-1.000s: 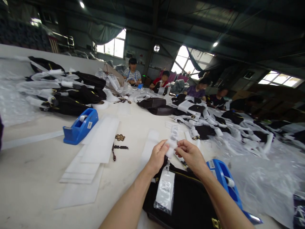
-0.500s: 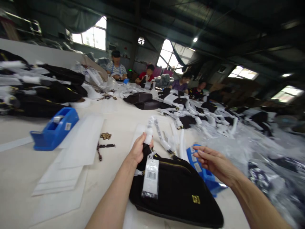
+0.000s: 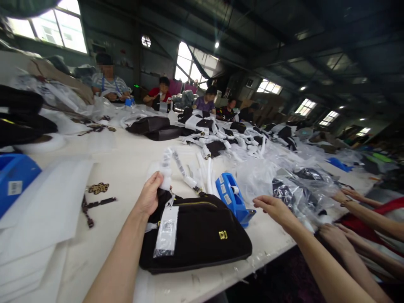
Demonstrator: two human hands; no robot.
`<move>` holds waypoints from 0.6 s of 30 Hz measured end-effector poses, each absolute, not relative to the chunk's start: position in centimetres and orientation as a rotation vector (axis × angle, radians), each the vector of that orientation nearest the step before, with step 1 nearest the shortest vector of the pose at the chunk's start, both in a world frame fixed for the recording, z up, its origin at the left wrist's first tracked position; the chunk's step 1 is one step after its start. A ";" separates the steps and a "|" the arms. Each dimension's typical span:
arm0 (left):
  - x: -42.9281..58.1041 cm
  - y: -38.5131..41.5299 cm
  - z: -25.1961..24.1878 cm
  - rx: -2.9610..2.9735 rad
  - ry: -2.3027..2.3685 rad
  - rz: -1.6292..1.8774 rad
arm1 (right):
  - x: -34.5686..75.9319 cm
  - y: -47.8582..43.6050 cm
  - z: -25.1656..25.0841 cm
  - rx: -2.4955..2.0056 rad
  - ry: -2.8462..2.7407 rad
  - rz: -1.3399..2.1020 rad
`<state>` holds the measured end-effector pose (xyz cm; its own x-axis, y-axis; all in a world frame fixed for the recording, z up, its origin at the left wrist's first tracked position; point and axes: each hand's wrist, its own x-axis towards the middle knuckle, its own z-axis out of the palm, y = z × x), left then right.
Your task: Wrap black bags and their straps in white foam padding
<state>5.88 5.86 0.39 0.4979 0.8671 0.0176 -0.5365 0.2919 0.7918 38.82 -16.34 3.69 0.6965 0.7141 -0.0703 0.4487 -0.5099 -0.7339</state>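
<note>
A black handbag (image 3: 202, 233) with a gold zip and a gold emblem lies on the white table in front of me. My left hand (image 3: 150, 195) is closed round the white foam wrapping on its strap (image 3: 164, 181), at the bag's upper left corner. From that corner a plastic-covered barcode tag (image 3: 167, 230) hangs over the front. The strap's wrapped length loops away across the table. To the right of the bag, my right hand (image 3: 276, 210) reaches leftward with fingers stretched out, close to a blue tape dispenser (image 3: 232, 195) but apart from it. No object shows in these fingers.
White foam sheets (image 3: 53, 198) and another blue dispenser (image 3: 15, 183) are at left, near a leopard-print charm (image 3: 98, 188). Wrapped bags (image 3: 217, 147) and clear plastic (image 3: 257, 176) cover the far side and right. Co-workers sit beyond; another person's hands (image 3: 336, 237) work at right.
The view has swung right, bringing a nearby co-worker's arms into sight. My right hand has drawn away from the bag and dispenser. My left hand keeps its hold on the strap.
</note>
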 end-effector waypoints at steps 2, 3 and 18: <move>6.0 6.0 0.5 0.811 0.475 1.018 | 38.6 -16.3 3.2 -2.193 -0.852 0.542; 6.1 6.0 0.6 0.810 0.471 1.029 | 38.4 -16.2 2.9 -2.193 -0.828 0.573; 6.1 6.6 -0.7 0.817 0.455 0.992 | 38.0 -15.4 3.6 -2.135 -0.685 0.775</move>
